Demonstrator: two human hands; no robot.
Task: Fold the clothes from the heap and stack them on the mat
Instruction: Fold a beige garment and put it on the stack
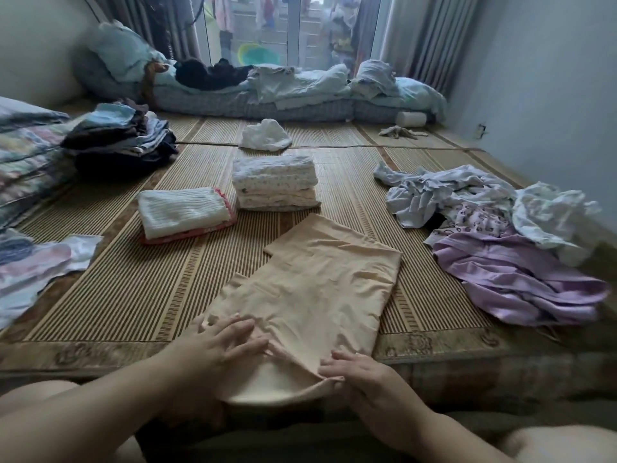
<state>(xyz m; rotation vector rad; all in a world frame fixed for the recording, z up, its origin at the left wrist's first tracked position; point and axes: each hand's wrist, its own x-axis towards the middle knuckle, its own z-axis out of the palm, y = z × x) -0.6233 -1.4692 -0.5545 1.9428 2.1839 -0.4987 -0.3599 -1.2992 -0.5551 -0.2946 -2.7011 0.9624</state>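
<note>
Fabric looks light, limp and stretchy on that beige knit garment [310, 289] spread at the woven straw mat's [133, 295] near edge, your left hand [230, 335] pressing it flat-fingered, your right hand [354, 367] pinching its hem, so grip corners.

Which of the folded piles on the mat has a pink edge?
The low ribbed white pile, left of the taller dotted white pile: pink trim runs along its right end and bottom layer. The dark pile farther left has no such trim.
</note>
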